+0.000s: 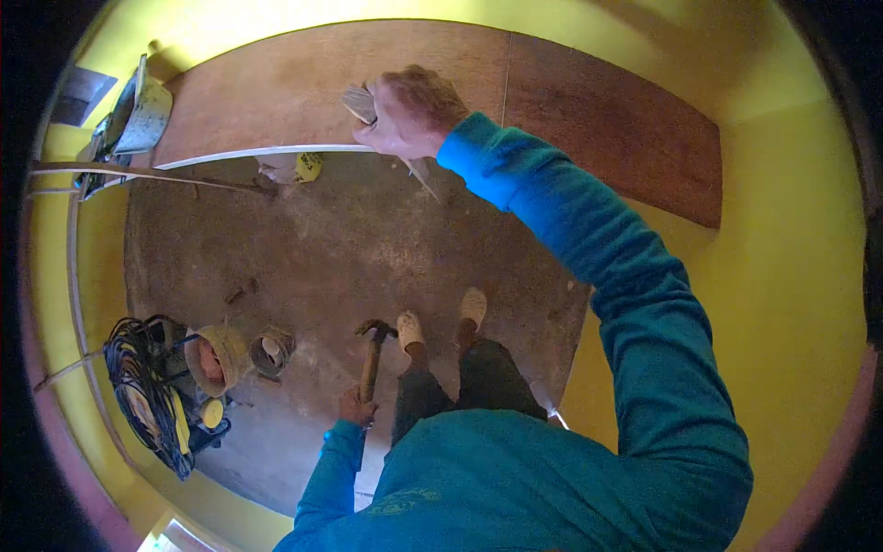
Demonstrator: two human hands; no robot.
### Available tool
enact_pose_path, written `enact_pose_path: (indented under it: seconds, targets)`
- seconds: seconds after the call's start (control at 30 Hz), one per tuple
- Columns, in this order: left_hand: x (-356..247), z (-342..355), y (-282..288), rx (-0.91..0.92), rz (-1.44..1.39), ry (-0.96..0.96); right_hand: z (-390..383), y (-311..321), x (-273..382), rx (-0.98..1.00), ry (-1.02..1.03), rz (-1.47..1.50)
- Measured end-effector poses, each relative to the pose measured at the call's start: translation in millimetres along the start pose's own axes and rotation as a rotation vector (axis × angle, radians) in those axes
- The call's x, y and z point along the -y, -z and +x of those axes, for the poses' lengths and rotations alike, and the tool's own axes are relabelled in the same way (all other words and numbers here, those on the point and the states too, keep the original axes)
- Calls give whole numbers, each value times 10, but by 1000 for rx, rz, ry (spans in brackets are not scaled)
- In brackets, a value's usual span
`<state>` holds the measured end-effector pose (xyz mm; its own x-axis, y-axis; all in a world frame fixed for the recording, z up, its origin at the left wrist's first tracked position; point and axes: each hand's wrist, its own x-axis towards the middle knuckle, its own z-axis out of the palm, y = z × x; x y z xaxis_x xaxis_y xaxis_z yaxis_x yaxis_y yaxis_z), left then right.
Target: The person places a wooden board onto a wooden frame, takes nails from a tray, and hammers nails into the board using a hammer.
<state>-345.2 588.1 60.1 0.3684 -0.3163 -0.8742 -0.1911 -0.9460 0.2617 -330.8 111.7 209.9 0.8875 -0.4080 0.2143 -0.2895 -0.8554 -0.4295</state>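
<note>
The left hand (357, 406) grips a wooden-handled hammer (372, 354); the right hand (409, 112) clasps the brown board (276, 87). Far left, a pale bucket (145, 117), contents hidden.

The board (441, 87) is brown plywood, matt and faintly grained, with a pale raw edge. The right hand (411, 112) presses a small grey block (361, 103), rough-faced like sanding paper, against it. The left hand (355, 406) holds a hammer (372, 354) with a wooden handle and dark, dull metal head. The floor (349, 248) is bare concrete, rough and dusty. The walls (791, 258) are smooth, matt yellow paint. The sleeves are soft teal cloth.
</note>
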Motion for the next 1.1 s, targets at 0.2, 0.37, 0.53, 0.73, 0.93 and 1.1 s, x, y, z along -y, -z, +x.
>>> enact_pose_path:
  seconds: [0.2, 0.37, 0.53, 0.73, 0.93, 1.1]
  targets:
    - [212, 127, -121, -104, -126, 43, -29, 142, -81, 39, 105, 61]
    - [-509, 168, -136, -82, -311, 29, -74, 269, -103, 144, 75, 271]
    - [-967, 237, -37, -126, -506, -133, -201, 143, -295, 249, 202, 367]
    - [-1694, 327, 365, -303, -694, -359, -454, 361, -41, 202, 51, 484]
    - [-1697, 568, 142, 145, -1109, -386, -543, 125, 292, -272, -34, 9]
    - [-1248, 922, -456, 722, -1685, -50, -158, 358, 616, -36, -101, -308]
